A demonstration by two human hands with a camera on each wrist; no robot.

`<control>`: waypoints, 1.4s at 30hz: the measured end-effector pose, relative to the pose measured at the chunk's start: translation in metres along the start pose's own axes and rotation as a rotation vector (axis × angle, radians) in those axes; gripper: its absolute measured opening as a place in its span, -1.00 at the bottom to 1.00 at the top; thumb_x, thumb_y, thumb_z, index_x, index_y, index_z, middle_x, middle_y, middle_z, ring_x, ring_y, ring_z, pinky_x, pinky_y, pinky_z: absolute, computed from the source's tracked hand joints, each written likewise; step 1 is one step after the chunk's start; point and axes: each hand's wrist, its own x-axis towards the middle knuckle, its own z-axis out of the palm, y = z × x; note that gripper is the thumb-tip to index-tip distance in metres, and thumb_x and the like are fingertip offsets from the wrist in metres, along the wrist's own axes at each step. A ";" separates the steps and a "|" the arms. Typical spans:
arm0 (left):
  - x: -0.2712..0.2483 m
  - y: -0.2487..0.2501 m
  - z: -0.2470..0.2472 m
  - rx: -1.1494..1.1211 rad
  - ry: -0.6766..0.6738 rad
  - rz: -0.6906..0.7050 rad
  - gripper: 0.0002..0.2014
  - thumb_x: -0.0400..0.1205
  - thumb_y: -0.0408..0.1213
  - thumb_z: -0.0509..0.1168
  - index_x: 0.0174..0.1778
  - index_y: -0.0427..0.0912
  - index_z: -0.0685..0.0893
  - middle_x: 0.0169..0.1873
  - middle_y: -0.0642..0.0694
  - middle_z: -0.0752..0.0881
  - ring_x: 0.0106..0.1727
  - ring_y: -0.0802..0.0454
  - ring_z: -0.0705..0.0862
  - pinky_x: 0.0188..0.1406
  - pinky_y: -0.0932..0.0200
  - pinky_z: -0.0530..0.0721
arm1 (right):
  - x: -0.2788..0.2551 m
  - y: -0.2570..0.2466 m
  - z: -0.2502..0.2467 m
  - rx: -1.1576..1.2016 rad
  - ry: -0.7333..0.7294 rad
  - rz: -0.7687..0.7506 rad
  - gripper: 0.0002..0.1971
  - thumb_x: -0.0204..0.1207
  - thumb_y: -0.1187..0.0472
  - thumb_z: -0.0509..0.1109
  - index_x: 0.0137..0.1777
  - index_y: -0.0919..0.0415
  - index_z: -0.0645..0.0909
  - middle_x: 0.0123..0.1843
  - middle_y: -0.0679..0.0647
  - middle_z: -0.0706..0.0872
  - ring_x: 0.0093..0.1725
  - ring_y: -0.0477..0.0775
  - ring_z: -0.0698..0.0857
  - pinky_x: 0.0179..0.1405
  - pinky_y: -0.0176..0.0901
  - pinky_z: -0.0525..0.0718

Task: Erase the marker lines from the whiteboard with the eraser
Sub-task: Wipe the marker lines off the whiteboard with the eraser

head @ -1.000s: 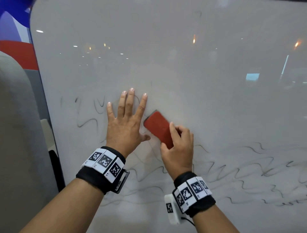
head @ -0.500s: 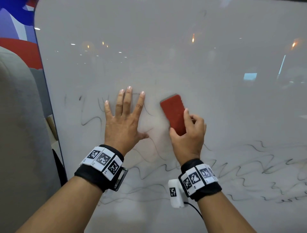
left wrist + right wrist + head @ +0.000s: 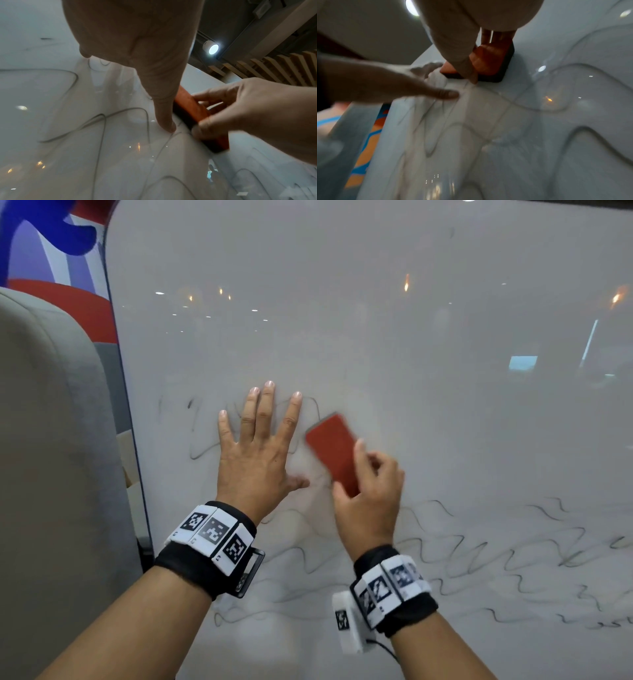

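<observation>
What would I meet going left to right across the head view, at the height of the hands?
Grey padded surface → whiteboard's left edge → marker squiggle → left hand, flat on the board → red eraser → right hand gripping it → bare whiteboard.

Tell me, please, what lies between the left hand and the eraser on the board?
Only a narrow strip of whiteboard with faint marker lines separates the left hand from the eraser; the head view shows this.
</observation>
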 end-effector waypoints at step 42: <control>-0.011 -0.040 -0.008 0.028 -0.020 -0.079 0.28 0.24 0.47 0.42 0.76 0.02 -0.08 0.72 -0.25 -0.02 0.72 -0.24 0.00 0.49 -0.57 0.19 | 0.053 -0.031 0.012 0.007 0.072 -0.059 -0.31 0.26 0.27 0.57 0.46 0.34 0.58 0.17 0.26 0.59 0.07 0.24 0.53 0.11 0.05 0.62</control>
